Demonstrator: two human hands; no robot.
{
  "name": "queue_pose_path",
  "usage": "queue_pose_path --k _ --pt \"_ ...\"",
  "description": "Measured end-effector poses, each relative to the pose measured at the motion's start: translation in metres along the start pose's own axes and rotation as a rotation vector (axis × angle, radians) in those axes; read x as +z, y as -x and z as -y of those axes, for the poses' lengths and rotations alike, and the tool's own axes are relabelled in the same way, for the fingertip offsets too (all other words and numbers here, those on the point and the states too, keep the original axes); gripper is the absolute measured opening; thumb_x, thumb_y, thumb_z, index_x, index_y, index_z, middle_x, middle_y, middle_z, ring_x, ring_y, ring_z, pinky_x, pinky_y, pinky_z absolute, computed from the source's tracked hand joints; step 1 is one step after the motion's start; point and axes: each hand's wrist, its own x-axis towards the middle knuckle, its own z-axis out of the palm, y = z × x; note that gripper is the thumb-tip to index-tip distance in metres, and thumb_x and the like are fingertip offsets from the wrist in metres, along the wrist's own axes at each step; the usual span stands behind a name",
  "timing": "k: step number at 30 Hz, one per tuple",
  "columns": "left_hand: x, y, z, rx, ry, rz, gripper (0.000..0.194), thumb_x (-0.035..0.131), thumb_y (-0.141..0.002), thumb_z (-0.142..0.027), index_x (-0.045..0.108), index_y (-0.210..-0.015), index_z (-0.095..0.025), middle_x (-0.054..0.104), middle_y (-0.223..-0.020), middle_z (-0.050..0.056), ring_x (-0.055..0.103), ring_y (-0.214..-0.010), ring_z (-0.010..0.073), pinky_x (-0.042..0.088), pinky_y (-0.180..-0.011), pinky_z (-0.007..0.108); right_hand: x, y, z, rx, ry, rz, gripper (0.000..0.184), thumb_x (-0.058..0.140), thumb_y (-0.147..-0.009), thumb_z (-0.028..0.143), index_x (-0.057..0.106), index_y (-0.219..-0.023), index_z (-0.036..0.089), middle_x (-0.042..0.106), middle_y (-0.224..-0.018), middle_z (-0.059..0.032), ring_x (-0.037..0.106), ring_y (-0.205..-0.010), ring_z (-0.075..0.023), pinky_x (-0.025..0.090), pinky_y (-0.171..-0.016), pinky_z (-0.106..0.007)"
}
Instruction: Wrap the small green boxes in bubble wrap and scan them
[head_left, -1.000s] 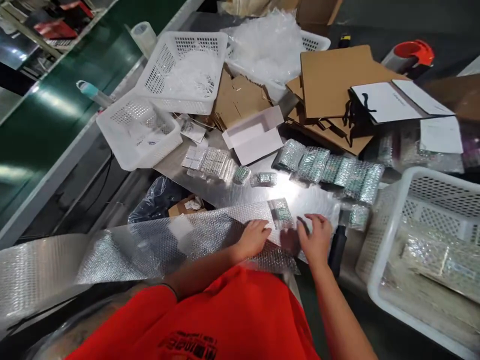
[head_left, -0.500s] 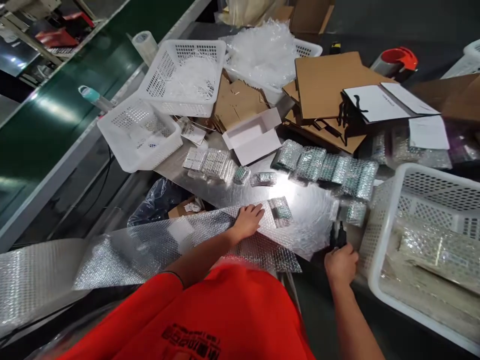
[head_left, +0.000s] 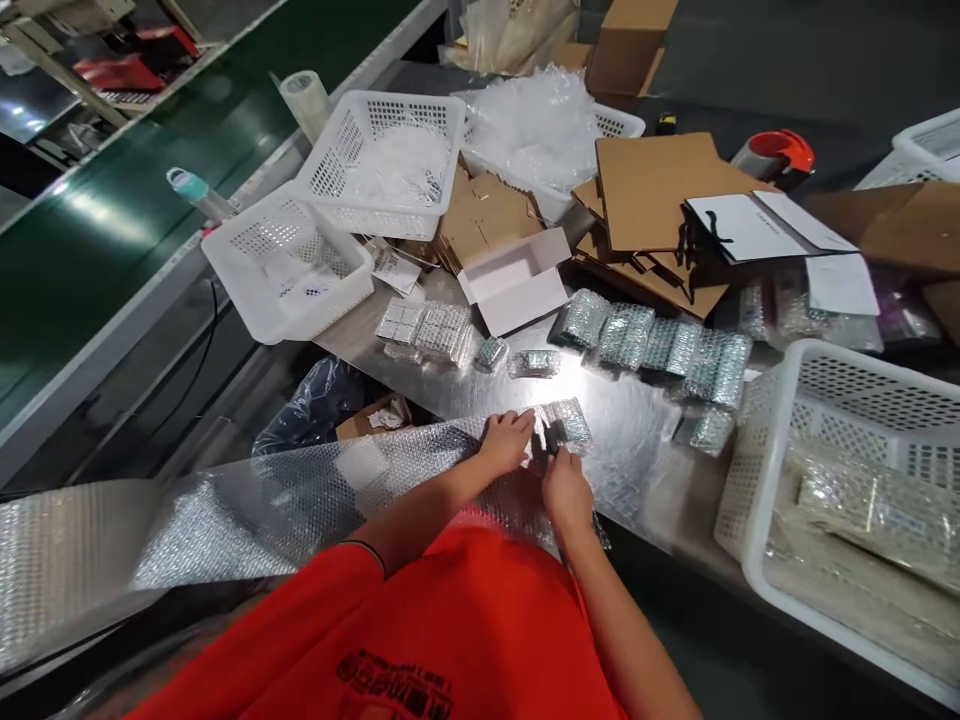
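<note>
Left hand: resting flat on bubble wrap, fingers extended, gripping nothing | right hand: curling closed around black tool — holding it over wrap's right end | small packet: lying at wrap's right end, beside tool | white basket: standing right of wrap — well apart

The shirt is bright red, with dark printed characters on it. The bubble wrap is clear and silvery, with a regular pattern of small dots. The hand tool is black. The wrapped packet shows green through its clear cover. The baskets are white, with rows of holes. The cardboard is plain brown, the small box is white and the belt is deep green.
</note>
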Motion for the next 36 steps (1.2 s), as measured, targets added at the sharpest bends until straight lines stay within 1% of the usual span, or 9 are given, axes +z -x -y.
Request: queue_pose_path --k 3,7,13,18,25,27,31,34,36 --pt "-0.001 0.003 -0.002 -0.015 0.011 -0.012 0.058 0.057 -0.089 -0.024 0.042 -0.145 -0.016 0.036 -0.158 0.010 0.044 -0.128 0.0289 0.042 -0.099 0.045 -0.002 -0.013 0.016 0.034 0.064 0.034 0.032 0.029 -0.101 0.023 0.055 -0.114 0.010 0.060 -0.113 -0.0192 0.070 -0.082 -0.0227 0.047 -0.064 -0.030" --pt "-0.002 0.004 -0.003 -0.023 0.026 -0.010 0.052 0.046 -0.092 -0.017 0.043 -0.144 -0.014 0.036 -0.159 0.010 0.044 -0.128 0.0281 0.043 -0.098 0.044 -0.005 -0.021 0.024 0.029 0.112 0.077 0.033 0.027 -0.099 0.016 0.055 -0.114 0.007 0.060 -0.114 -0.0205 0.071 -0.088 -0.0252 0.049 -0.067 -0.033" --pt "-0.003 0.003 -0.003 -0.034 0.043 -0.003 0.054 0.050 -0.091 -0.018 0.042 -0.144 -0.014 0.035 -0.159 0.010 0.045 -0.128 0.0290 0.044 -0.098 0.046 -0.005 -0.024 0.024 0.034 0.157 0.113 0.033 0.027 -0.098 0.013 0.056 -0.113 0.008 0.062 -0.115 -0.0204 0.071 -0.089 -0.0235 0.050 -0.069 -0.031" --pt "-0.001 0.000 -0.003 -0.050 0.049 0.018 0.066 0.069 -0.084 -0.028 0.043 -0.144 -0.018 0.034 -0.159 0.011 0.044 -0.130 0.0308 0.044 -0.100 0.046 -0.005 0.001 0.004 0.035 0.177 0.137 0.034 0.026 -0.100 0.016 0.056 -0.113 0.005 0.063 -0.112 -0.0219 0.072 -0.086 -0.0256 0.050 -0.066 -0.032" --pt "0.001 -0.001 -0.001 -0.061 0.039 0.021 0.070 0.075 -0.081 -0.030 0.044 -0.142 -0.019 0.030 -0.161 0.013 0.044 -0.131 0.0323 0.043 -0.101 0.046 -0.020 0.048 -0.034 0.116 0.162 0.142 0.030 0.034 -0.100 0.021 0.062 -0.102 0.011 0.067 -0.098 -0.0162 0.071 -0.076 -0.0251 0.048 -0.061 -0.033" --pt "0.000 -0.002 -0.003 -0.070 0.035 0.022 0.072 0.078 -0.078 -0.029 0.044 -0.141 -0.019 0.030 -0.161 0.015 0.045 -0.131 0.0329 0.044 -0.100 0.047 -0.028 0.051 -0.049 0.172 0.131 0.044 0.034 0.031 -0.100 0.025 0.062 -0.107 0.013 0.067 -0.100 -0.0156 0.070 -0.076 -0.0252 0.047 -0.061 -0.034" --pt "-0.002 -0.003 -0.006 -0.097 0.026 0.016 0.069 0.076 -0.080 -0.026 0.045 -0.140 -0.016 0.031 -0.160 0.017 0.044 -0.132 0.0340 0.043 -0.102 0.047 -0.036 0.036 -0.088 0.349 0.065 -0.251 0.041 0.027 -0.099 0.027 0.055 -0.123 0.010 0.062 -0.106 -0.0227 0.066 -0.080 -0.0297 0.046 -0.062 -0.040" --pt "-0.001 -0.004 -0.006 -0.104 0.025 0.024 0.069 0.075 -0.080 -0.026 0.044 -0.141 -0.019 0.031 -0.159 0.017 0.043 -0.133 0.0335 0.042 -0.102 0.047 -0.030 0.015 -0.111 0.430 0.039 -0.310 0.040 0.032 -0.092 0.019 0.055 -0.123 0.006 0.060 -0.104 -0.0260 0.064 -0.082 -0.0329 0.048 -0.066 -0.045" --pt "0.000 -0.003 -0.006 -0.101 0.025 0.035 0.071 0.074 -0.080 -0.026 0.043 -0.143 -0.022 0.030 -0.159 0.017 0.043 -0.133 0.0334 0.042 -0.102 0.050 -0.024 0.003 -0.115 0.444 0.018 -0.357 0.038 0.040 -0.089 0.021 0.056 -0.121 0.006 0.059 -0.109 -0.0277 0.062 -0.093 -0.0378 0.049 -0.072 -0.051"
